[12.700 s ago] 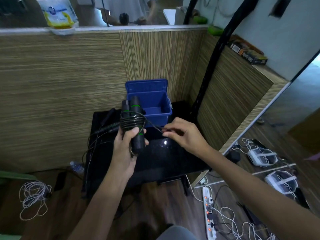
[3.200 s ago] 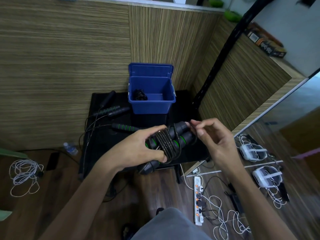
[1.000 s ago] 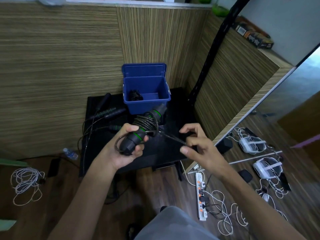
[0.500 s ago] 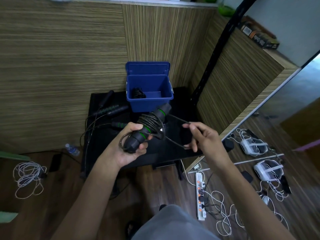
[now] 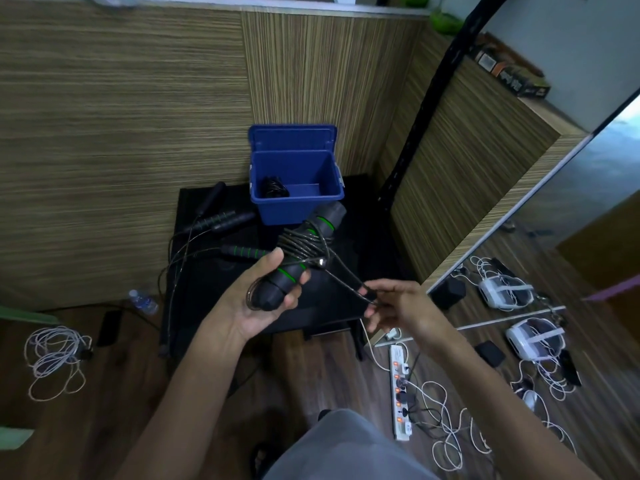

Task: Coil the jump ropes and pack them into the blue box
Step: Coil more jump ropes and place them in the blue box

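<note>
Currently coiling: left hand [image 5: 266, 299] grips the black green-banded jump-rope handles [image 5: 298, 261], cord wound round them, just in front of the open blue plastic box [image 5: 296, 209] on the black bench [image 5: 194, 271]. Right hand [image 5: 394, 303] pinches the loose cord end [image 5: 349, 285]. Next, probably: tuck end, drop bundle into box.

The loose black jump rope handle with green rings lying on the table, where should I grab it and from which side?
Grip the black jump rope handle with green rings round its ribbed middle, coming from above. It lies flat and nearly crosswise on the black table, so fingers can close across its narrow width. Its cord leaves the left end, so lift there carefully. Both hands are busy now: left hand, right hand.
</note>
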